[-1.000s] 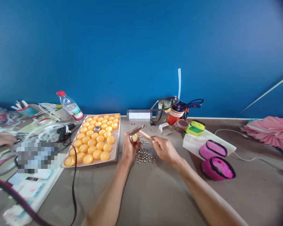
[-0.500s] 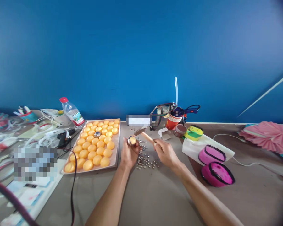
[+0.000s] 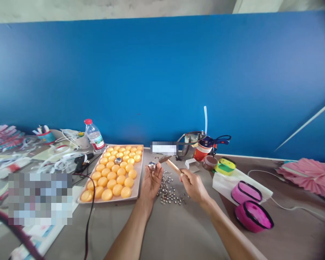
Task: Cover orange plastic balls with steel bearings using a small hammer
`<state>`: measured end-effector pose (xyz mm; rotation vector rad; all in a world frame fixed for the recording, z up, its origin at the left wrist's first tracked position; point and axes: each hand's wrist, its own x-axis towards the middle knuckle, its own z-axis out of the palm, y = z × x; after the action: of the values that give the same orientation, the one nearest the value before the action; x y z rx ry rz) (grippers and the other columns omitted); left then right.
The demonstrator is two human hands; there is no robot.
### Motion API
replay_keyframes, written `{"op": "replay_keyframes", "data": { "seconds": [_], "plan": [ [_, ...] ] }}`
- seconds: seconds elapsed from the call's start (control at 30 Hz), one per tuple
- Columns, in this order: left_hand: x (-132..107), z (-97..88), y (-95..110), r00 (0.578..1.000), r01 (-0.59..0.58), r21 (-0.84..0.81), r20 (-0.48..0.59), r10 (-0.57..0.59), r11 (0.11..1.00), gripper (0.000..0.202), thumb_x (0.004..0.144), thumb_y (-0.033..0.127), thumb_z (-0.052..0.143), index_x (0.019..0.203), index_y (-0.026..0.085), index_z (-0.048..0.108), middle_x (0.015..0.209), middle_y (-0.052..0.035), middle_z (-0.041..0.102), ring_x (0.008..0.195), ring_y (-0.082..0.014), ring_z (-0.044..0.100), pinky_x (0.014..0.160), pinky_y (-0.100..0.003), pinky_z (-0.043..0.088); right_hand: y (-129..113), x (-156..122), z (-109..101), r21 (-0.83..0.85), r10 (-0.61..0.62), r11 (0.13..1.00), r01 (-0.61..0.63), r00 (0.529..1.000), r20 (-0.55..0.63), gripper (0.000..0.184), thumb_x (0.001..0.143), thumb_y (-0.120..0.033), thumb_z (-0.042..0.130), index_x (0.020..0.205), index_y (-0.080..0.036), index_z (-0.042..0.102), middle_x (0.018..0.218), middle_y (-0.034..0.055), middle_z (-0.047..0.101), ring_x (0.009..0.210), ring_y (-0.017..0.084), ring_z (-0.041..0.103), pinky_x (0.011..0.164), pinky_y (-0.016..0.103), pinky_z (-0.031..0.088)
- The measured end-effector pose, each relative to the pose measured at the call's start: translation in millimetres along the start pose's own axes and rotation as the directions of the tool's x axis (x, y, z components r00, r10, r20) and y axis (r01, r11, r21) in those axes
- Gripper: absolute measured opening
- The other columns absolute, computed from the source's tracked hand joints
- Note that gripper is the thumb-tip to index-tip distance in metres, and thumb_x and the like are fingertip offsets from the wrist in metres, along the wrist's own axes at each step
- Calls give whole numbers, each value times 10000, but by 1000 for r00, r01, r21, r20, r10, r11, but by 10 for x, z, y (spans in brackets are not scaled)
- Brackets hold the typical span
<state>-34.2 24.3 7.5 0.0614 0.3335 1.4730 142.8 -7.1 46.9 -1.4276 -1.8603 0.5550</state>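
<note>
My left hand [image 3: 151,182] holds a ball studded with silver [image 3: 152,166], resting at the fingertips above the palm. My right hand [image 3: 193,184] grips the wooden handle of a small hammer [image 3: 173,167]. Its dark head hangs just right of the ball, close to the left fingertips; whether they touch I cannot tell. Many small silver studs [image 3: 169,193] lie loose on the table between and below my hands. To the left, a shallow tray [image 3: 137,173] carries several rows of orange balls [image 3: 112,175], with one silver-studded ball [image 3: 118,161] among them.
A water bottle [image 3: 95,136] stands behind the tray, near tangled white cords. At the back are a red cup [image 3: 202,153] and a small jar [image 3: 209,163]. Pink pouches [image 3: 254,216] and a yellow one [image 3: 225,166] lie at right. A dark cable [image 3: 89,216] crosses left.
The ball in my left hand has turned: its pale, bare patch faced me before, and now a silver-covered side shows. My left fingers have opened out somewhat. The view has tilted upward.
</note>
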Motion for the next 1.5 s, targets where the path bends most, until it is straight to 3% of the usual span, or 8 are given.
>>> {"op": "replay_keyframes", "data": {
  "seconds": [0.17,0.43,0.63,0.9,1.23,1.4,1.5],
  "plan": [
    [4,-50,-34,990,101,22,92,-103,995,306,871,386,471,821,145,654,986,-102,689,898,-180,649,864,-343,481,-61,5,-2,-72,-40,997,39,999,-19,249,865,-267,346,836,-174,575,646,12,592,541,130,515,501,210,336],
    [18,-68,-32,992,100,41,77,-103,994,370,860,439,461,728,140,634,763,-77,686,775,-167,646,817,-335,485,47,-196,213,-204,-165,969,139,979,-119,264,872,-224,354,997,-159,577,795,57,655,657,157,599,602,232,414],
    [2,-61,-33,983,142,56,111,-148,988,290,875,372,467,825,148,645,839,-67,694,792,-151,639,853,-331,467,52,-260,241,-273,-287,932,238,945,-157,255,869,-176,348,1017,-161,555,847,70,649,752,174,607,684,255,437],
    [-37,-14,-34,971,214,74,93,-221,974,278,881,352,462,847,141,639,899,-73,695,832,-155,639,805,-291,470,57,-234,266,-309,-287,917,250,955,-78,220,861,-163,376,963,-184,570,796,36,654,702,159,607,643,238,422],
    [-29,-18,-38,971,195,82,124,-204,977,254,873,354,478,892,158,639,848,-56,690,835,-157,631,826,-307,460,42,-246,243,-324,-289,914,243,952,-101,234,863,-159,366,973,-174,572,774,41,654,688,156,614,626,229,421],
    [-19,-38,0,965,195,82,164,-206,977,212,850,335,521,891,162,637,847,-49,691,809,-161,637,859,-348,459,72,-237,232,-307,-323,916,259,929,-180,239,876,-174,362,1025,-163,548,855,74,646,742,175,601,684,269,432],
    [-6,-53,16,982,142,81,115,-150,987,138,816,271,574,902,180,632,822,-39,683,801,-162,642,854,-367,471,183,-213,243,-371,-322,902,222,917,-236,235,873,-182,381,1039,-158,545,898,90,640,803,196,590,740,312,421]
  ]
}}
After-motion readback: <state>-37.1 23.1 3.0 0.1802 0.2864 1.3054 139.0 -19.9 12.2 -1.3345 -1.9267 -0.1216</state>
